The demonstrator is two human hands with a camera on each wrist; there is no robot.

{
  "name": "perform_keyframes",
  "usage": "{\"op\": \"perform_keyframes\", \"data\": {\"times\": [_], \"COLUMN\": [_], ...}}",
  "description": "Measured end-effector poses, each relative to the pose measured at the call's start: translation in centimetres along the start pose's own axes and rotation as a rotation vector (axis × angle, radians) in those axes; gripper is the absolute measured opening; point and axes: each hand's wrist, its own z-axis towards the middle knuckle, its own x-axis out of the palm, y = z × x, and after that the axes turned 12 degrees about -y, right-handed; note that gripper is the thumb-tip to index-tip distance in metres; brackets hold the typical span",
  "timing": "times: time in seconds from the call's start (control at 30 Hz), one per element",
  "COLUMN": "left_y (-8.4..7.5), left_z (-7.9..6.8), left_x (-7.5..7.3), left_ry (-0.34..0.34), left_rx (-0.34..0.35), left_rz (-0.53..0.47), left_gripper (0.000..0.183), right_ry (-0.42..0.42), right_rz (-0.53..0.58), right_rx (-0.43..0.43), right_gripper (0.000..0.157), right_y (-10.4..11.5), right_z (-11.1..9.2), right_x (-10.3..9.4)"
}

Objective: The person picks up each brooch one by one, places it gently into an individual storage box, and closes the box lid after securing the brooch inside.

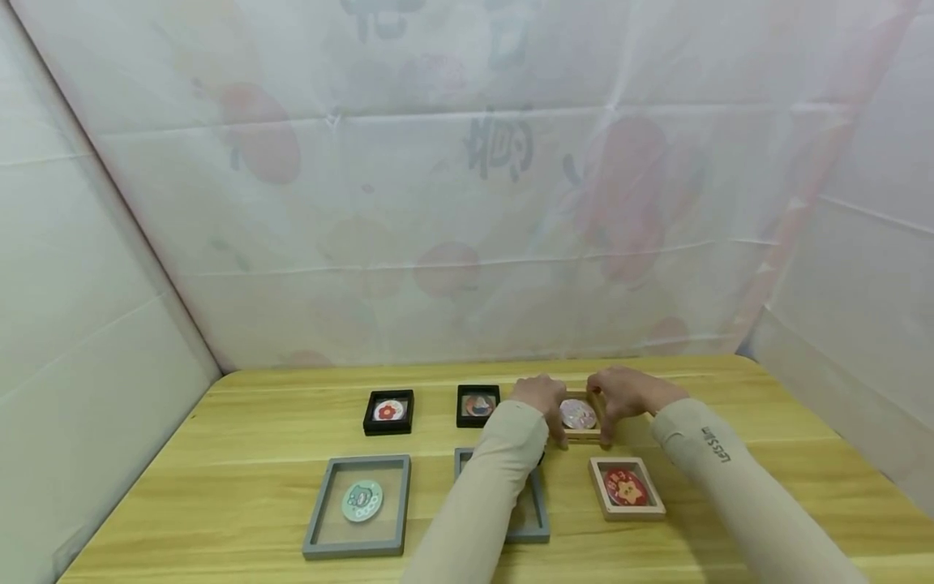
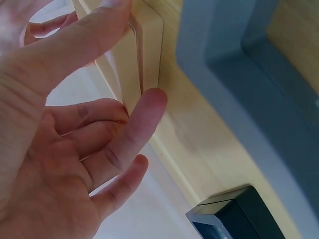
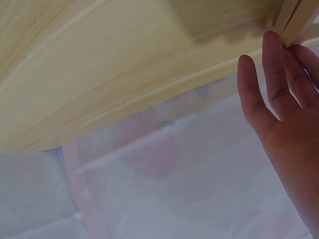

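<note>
A light wooden display frame [image 1: 581,435] with a round pinkish badge [image 1: 578,414] inside stands between both hands, toward the back right of the table. My left hand [image 1: 541,397] pinches its left side. In the left wrist view the thumb lies on one face of the frame [image 2: 151,47] and the other fingers reach behind it; a thin gap line runs along its edge. On the opposite side my right hand [image 1: 629,393] grips the frame, thumb toward the front. The right wrist view catches only a corner of the frame [image 3: 297,25], with fingertips right at it.
Two small black frames, one left [image 1: 371,415] and one middle [image 1: 478,389], stand in the back row. In front are a grey frame [image 1: 353,548], another grey frame [image 1: 541,511] partly under the left sleeve, and a pale frame [image 1: 633,513] with a red star badge. A printed curtain [image 1: 365,308] hangs behind.
</note>
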Motion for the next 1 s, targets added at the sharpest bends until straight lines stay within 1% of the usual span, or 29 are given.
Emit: {"op": "perform_keyframes", "data": {"times": [0.27, 0.5, 0.6, 0.73, 0.9, 1.0], "left_y": [-0.1, -0.2, -0.3, -0.6, -0.9, -1.0], "left_z": [-0.3, -0.2, -0.1, 0.1, 0.5, 0.5], "left_x": [-0.1, 0.0, 0.1, 0.4, 1.1, 1.2], "left_ry": [-0.024, -0.026, -0.028, -0.035, -0.042, -0.043], "left_rx": [-0.005, -0.005, -0.006, -0.008, -0.012, -0.02], "left_rz": [0.01, 0.021, 0.033, 0.068, 0.137, 0.164], "left_gripper": [0.044, 0.045, 0.046, 0.047, 0.051, 0.054], "right_ry": [-0.006, -0.005, -0.003, -0.009, -0.029, -0.03], "right_rz": [-0.018, -0.03, -0.026, -0.028, -0.042, -0.059], "right_rx": [-0.002, -0.018, -0.011, -0.011, -0.014, -0.019], "right_gripper": [0.078, 0.076, 0.076, 0.075, 0.073, 0.074], "right_y": [0.1, 0.1, 0.1, 0.1, 0.3, 0.4], "right_z": [0.0, -0.1, -0.2, -0.1, 0.1, 0.2], "right_x": [-0.1, -0.1, -0.1, 0.1, 0.5, 0.6]}}
